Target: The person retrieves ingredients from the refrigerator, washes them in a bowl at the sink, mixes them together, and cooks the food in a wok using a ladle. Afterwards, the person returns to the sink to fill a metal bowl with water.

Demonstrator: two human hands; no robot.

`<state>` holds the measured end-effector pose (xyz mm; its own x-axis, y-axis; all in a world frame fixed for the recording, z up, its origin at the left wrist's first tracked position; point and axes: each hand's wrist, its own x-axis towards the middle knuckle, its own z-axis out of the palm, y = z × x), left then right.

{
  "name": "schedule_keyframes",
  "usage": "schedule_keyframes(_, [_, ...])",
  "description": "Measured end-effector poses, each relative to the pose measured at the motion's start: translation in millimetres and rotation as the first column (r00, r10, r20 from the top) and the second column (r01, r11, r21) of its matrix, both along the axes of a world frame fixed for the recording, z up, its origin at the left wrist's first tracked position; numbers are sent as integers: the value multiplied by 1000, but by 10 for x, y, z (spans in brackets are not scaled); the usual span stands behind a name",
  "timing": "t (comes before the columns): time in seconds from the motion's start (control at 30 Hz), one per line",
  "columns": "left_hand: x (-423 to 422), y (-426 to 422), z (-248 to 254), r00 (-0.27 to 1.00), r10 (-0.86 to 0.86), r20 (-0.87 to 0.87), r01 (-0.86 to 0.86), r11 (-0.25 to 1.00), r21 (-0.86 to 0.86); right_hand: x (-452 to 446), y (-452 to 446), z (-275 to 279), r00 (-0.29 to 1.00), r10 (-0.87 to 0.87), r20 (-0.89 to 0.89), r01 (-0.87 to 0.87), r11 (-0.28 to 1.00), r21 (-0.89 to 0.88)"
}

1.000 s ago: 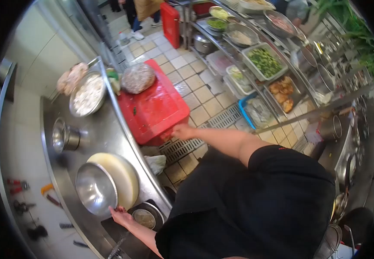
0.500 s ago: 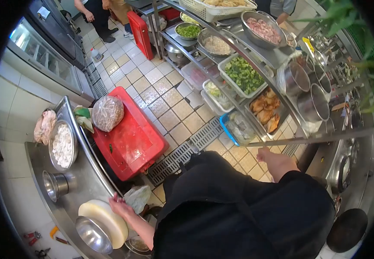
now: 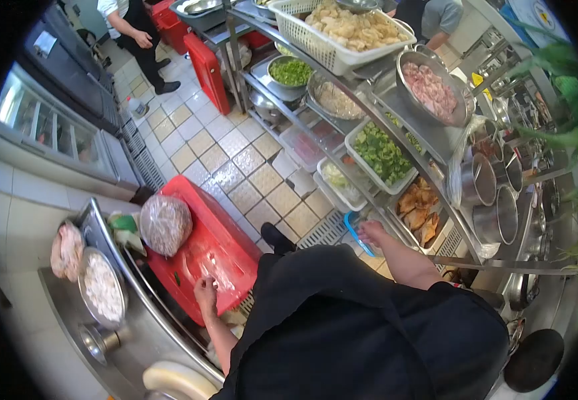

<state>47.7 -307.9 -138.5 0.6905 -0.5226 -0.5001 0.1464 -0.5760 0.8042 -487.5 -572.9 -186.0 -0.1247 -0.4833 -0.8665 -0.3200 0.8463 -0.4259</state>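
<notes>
1. writing: white sheet [image 3: 44, 44] on a dark door; round emblem [image 3: 543, 16], upper right; both too small for me to read.
2. my left hand [image 3: 204, 293]: above the red plastic bin [image 3: 225, 250]; fingers bent, grip or release i cannot tell.
3. my right hand [image 3: 371, 234]: at the blue-rimmed container [image 3: 354, 230], contact unclear; fingers partly curled, hold i cannot tell.
4. clear bag [image 3: 165, 225]: rounded, crinkled, brownish filling; rests on the bin.
5. worktop [image 3: 143, 352]: brushed steel; carries a steel bowl [image 3: 103, 285] of white pieces and a thick, pale disc [image 3: 177, 380].
6. metal rack: perforated white plastic basket [image 3: 329, 52], tub [image 3: 382, 155] of chopped greens.
7. floor [image 3: 245, 167]: square tiles, glossy.
</notes>
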Motion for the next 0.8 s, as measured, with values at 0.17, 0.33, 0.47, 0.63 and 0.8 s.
schedule_keyframes(0.17, [338,-673,-174,998,-62,-28,65,986,154,493,-1254,104,975,-109,193,138,981,-139])
schedule_keyframes(0.33, [941,-931,-477,823,-476,311,440,880,181,1083,-2319,175,818,-361,449,448,888,-103])
schedule_keyframes(0.47, [1107,-736,-373,993,-113,13,112,990,91,1229,-3117,-304,787,-408,463,514,848,-127])
schedule_keyframes(0.63, [790,305,-200,979,111,170,-151,958,242,1484,-3806,-630,532,-772,348,818,574,24])
schedule_keyframes(0.8, [-162,634,-214,886,-378,269,180,814,552,1371,-4007,-1016,305,-831,465,928,368,50])
